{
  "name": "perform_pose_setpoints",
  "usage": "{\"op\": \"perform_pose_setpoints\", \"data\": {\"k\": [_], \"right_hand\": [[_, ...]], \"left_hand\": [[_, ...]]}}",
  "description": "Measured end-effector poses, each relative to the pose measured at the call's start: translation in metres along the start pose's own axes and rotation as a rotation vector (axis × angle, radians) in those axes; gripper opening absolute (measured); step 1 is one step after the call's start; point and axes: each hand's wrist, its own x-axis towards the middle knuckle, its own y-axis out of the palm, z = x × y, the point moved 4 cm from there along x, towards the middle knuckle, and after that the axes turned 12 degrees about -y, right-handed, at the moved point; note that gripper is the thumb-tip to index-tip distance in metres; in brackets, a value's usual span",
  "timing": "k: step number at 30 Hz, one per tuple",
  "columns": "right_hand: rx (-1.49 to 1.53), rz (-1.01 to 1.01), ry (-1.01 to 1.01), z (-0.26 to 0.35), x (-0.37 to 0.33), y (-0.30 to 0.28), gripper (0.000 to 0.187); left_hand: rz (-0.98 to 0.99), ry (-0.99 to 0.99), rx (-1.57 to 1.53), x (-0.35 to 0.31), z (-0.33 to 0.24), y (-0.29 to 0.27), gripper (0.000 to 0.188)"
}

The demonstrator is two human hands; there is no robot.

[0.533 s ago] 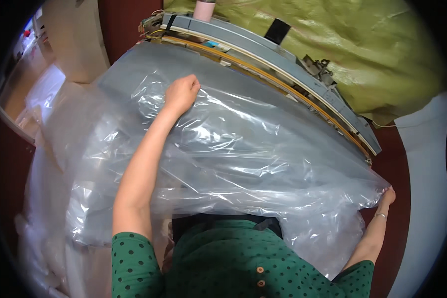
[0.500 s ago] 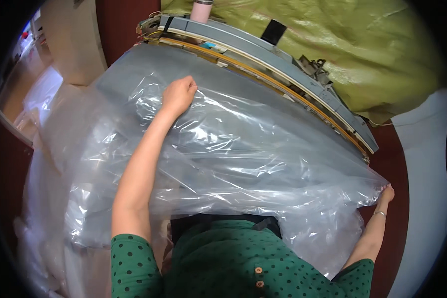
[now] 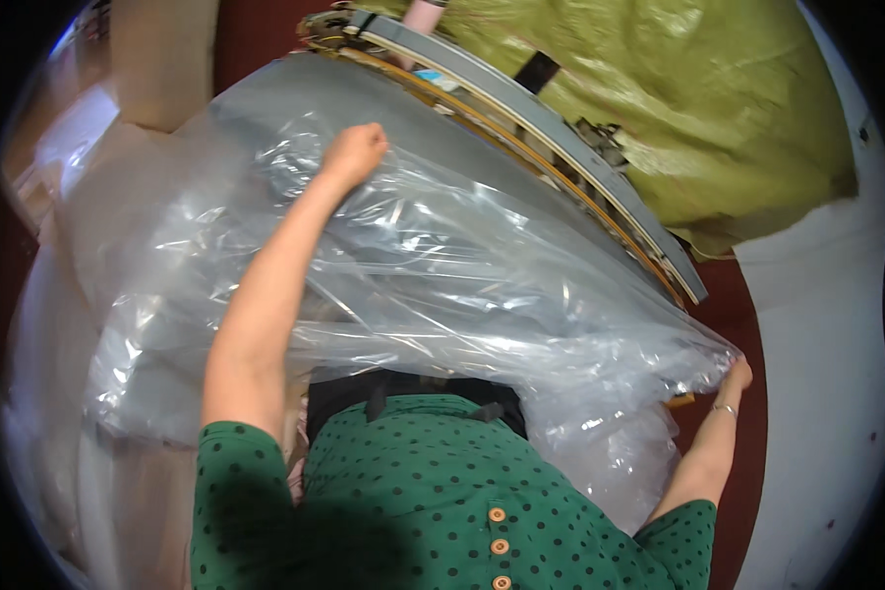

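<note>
A wide sheet of clear plastic film [image 3: 442,295] lies wrinkled and shiny over a grey surface [image 3: 310,84] in front of me. My left hand [image 3: 356,154] is closed in a fist over the film toward the far side, with creases running out from it; a gathered bit of film appears to be in its fingers. Out at the right, my right hand [image 3: 740,373] is closed on the film's corner. Between the two hands the film is drawn into long diagonal folds, and its near part hangs against my waist.
A long grey machine bar [image 3: 560,136] with a brass-coloured rail [image 3: 521,147] runs along the far edge. Behind it are a pink bottle [image 3: 423,17] and a yellow-green cover [image 3: 728,108]. More film hangs down at the left, beside a pale panel [image 3: 162,64]. The floor [image 3: 733,305] is dark red.
The whole view has shifted and turned a little. Both hands stay closed on the film, and its folds between them look slightly tauter and rearranged.
</note>
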Motion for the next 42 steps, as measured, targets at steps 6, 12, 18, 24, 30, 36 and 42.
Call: {"op": "perform_pose_setpoints", "data": {"k": [6,12,18,24,30,36,42], "right_hand": [[0.077,0.059,-0.011,0.012,-0.008,0.008,0.018],[0.204,0.048,0.065,0.023,-0.017,0.018,0.021],[0.107,0.139,-0.019,0.021,-0.029,0.028,0.022],[0.151,0.105,-0.044,-0.015,-0.002,0.050,0.024],[-1.546,0.248,-0.867,-0.003,0.069,-0.005,0.025],[-1.064,0.072,-0.402,0.009,0.029,0.039,0.027],[-0.680,-0.111,-0.310,0.073,-0.046,0.109,0.025]], "left_hand": [[0.010,0.056,-0.180,-0.009,0.004,-0.014,0.014],[0.020,0.000,-0.346,-0.007,0.024,-0.010,0.013],[0.003,-0.077,-0.284,-0.023,0.015,-0.020,0.014],[-0.039,-0.146,-0.209,-0.013,0.021,-0.029,0.014],[-0.250,-0.145,-0.258,0.008,-0.020,-0.027,0.012],[-0.435,-0.104,-0.788,0.052,-0.086,-0.041,0.011],[-0.766,0.184,-0.230,0.081,-0.106,-0.047,0.016]]}}
